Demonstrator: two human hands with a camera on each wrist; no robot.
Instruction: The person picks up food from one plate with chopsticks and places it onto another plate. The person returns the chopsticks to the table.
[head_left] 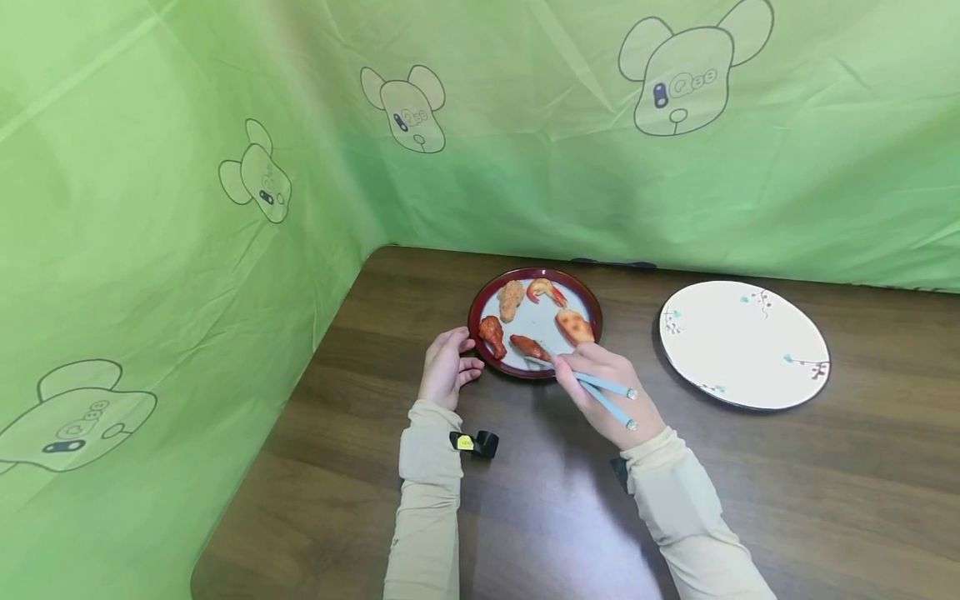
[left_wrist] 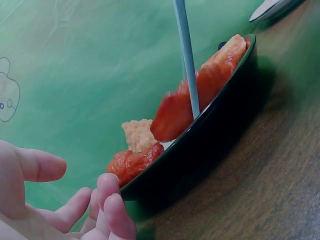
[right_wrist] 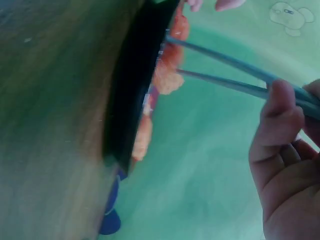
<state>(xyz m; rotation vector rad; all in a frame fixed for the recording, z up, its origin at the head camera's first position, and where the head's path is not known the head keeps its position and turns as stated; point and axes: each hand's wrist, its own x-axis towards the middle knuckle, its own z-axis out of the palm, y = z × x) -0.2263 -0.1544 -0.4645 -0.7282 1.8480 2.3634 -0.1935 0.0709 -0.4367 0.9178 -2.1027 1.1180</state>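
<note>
My right hand holds a pair of light blue chopsticks. Their tips are at a reddish-brown piece of meat near the front of a dark red-rimmed plate. In the left wrist view one chopstick stands against that meat. At the plate's left edge, my left hand has its fingertips right at the rim, thumb apart. Also on the plate are a drumstick, a fried chicken piece, a shrimp and a spotted, golden flat piece of food.
A larger white plate with a floral pattern lies to the right on the brown wooden table. Green cloth with printed bear heads hangs behind and at the left. A dark flat object lies along the table's back edge.
</note>
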